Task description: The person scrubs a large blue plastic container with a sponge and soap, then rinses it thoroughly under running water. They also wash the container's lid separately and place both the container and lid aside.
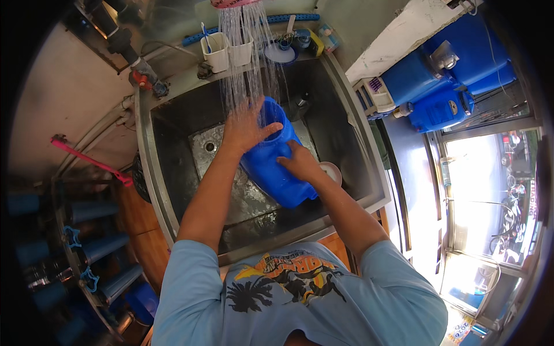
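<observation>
A blue plastic container (272,173) lies tilted inside a metal sink (173,177), its wide round mouth facing up and away from me. My left hand (246,127) holds it near the rim, the thumb lying across the edge of the mouth. Lower down, my right hand (303,162) grips the container's right side by the shoulder. Streams of water (244,56) fall from a red fixture (236,3) at the top of the view onto my left hand and about the mouth. The inside of the container is mostly hidden.
White plastic cups (215,54), one with a toothbrush, stand on the back ledge beside a bowl (281,54). A pale round dish (331,173) sits in the sink at right. Blue drums (411,71) stand beyond the right wall. A pipe with a red valve (142,80) runs at left.
</observation>
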